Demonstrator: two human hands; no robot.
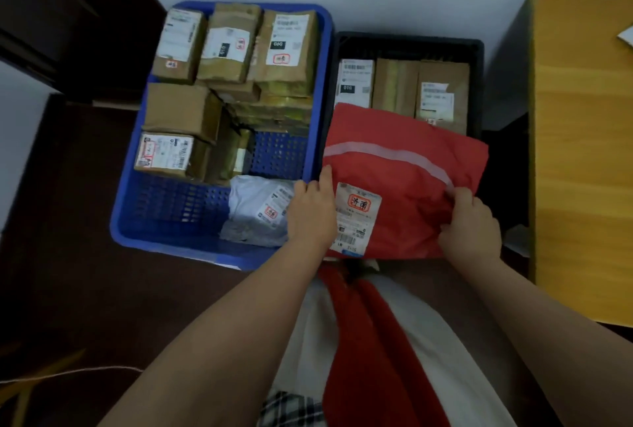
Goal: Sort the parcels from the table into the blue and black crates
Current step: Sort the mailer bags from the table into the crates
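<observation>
— Red parcel (404,173), that's the one to watch. Soft plastic mailer, wrinkled, with a pale strip running across it in a curve, and a white shipping label (358,217) stamped with a red box near its lower left.

— Who's got it?

— Both hands. The left hand (311,209) is pressed against its left edge, fingers up along the side, right beside that label. The right hand (471,221) is pinching the lower right corner, fingers curled into the folds, just under the end of the pale strip.

— And where does it sit?

— Over the near end of the black crate (407,46), tilted, covering most of that end. Beyond the grip, at the far end, three brown boxes (442,94) stand side by side, their lower parts hidden behind the red plastic.

— The other crate?

— The blue crate (219,248) lies to the left of the left hand, touching the black one. Brown cartons (226,46) fill its far half, most with white labels. A grey-white bag (258,209) lies at its near right corner, just beside the left wrist.

— Anything past the right hand?

— A yellow wooden table (582,152), apart from the crates.
</observation>
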